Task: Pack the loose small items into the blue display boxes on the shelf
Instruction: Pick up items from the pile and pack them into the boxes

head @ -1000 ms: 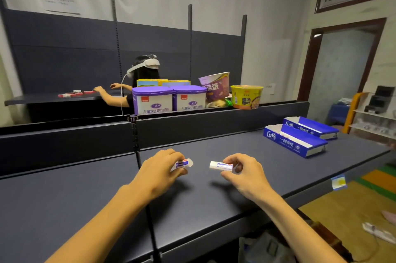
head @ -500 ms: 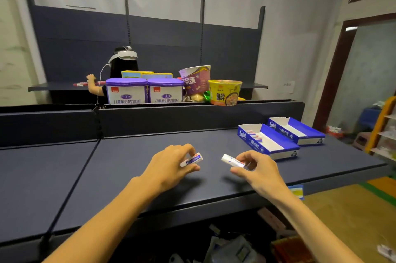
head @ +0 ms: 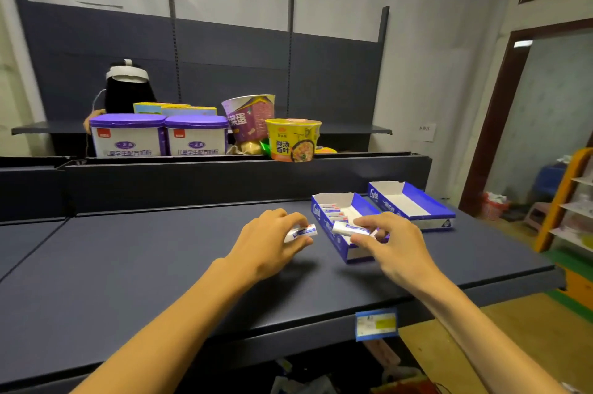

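My left hand [head: 271, 241] pinches a small white tube with a blue label [head: 301, 232] just left of the near blue display box [head: 330, 238]. My right hand [head: 393, 244] pinches a second white tube [head: 348, 229] above that box's front half. Several such tubes [head: 333, 213] lie in a row in the box's far half. A second blue display box [head: 414, 205] stands behind and to the right, and no tubes show in it. Both boxes rest on the dark shelf [head: 160, 258].
On the raised ledge behind stand two purple-lidded tubs [head: 160, 136], a purple cup [head: 252, 119] and a yellow noodle bowl [head: 293, 140]. A person wearing a headset [head: 126, 88] is behind them. A price tag [head: 376, 324] hangs on the shelf's front edge. Doorway and yellow rack at right.
Both hands have moved to the right with their tubes. The right hand now holds its tube over the near box; the left hand has come up beside the box.
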